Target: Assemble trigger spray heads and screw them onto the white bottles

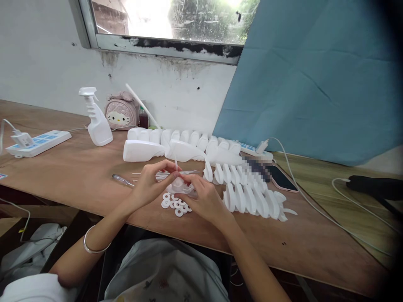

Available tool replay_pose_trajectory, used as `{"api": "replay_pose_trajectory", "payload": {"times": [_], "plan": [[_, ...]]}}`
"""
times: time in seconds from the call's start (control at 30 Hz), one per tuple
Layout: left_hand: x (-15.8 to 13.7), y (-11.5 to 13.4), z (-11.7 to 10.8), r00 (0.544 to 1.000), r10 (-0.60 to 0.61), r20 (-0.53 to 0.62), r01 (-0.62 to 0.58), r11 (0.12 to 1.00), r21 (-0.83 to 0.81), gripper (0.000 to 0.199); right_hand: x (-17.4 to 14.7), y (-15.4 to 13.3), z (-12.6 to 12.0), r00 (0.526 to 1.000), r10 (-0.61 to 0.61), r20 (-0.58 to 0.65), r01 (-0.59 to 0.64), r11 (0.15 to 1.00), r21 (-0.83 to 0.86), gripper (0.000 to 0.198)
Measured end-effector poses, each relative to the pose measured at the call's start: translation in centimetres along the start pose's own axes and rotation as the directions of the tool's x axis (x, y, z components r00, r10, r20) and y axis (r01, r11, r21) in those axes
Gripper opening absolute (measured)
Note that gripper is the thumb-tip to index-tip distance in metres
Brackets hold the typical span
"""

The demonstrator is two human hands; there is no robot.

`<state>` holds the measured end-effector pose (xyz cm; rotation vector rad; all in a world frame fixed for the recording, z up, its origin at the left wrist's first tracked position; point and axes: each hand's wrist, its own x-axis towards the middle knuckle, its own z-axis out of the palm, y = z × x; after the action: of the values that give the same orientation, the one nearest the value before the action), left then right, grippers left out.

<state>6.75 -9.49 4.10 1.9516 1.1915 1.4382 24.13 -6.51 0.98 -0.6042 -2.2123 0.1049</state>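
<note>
As we look down past the grey cloth on our lap (163,268), a silver bangle (89,250) circles our left forearm, and the brown table (315,247) begins just beyond. Near its edge, a loose cluster of flat white rings (178,212) lies below our hands. Our left hand (161,177) is nearly closed, thumb and fingertips pinching a slim white tube (176,162) that points upward. Our right hand (204,195) is partly closed, thumb and fingers gripping a white plastic part (179,183) directly under the tube; our fingers hide whether the two touch. Both sit above the table's middle. Behind our hands lie more thin white tubes (189,172), with a small clear-handled tool (122,180) to the left. To the right, curved white shells (245,197) stand in two rows, near a phone (283,179). Farther back, white bottles (143,150) lie in rows; at left, a white spray bottle (100,128) stands beside a pink bag (119,117). Beyond them, we see a window (189,21) and a hanging blue cloth (308,75).
</note>
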Motion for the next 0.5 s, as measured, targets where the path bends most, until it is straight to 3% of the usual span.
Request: {"api": "replay_pose_trajectory", "payload": {"times": [0.27, 0.5], "plan": [[-0.1, -0.5, 0.3, 0.987, 0.009, -0.159, -0.005, 1.000, 0.027, 0.019, -0.1, -0.6, 0.5, 0.998, -0.036, -0.046, 0.036, 0.999, -0.002, 0.034], [-0.1, -0.9, 0.4, 0.989, 0.014, -0.149, -0.016, 1.000, -0.011, 0.019, -0.3, -1.7, 1.1, 0.997, 0.025, -0.078, -0.023, 0.999, 0.027, 0.036]]}}
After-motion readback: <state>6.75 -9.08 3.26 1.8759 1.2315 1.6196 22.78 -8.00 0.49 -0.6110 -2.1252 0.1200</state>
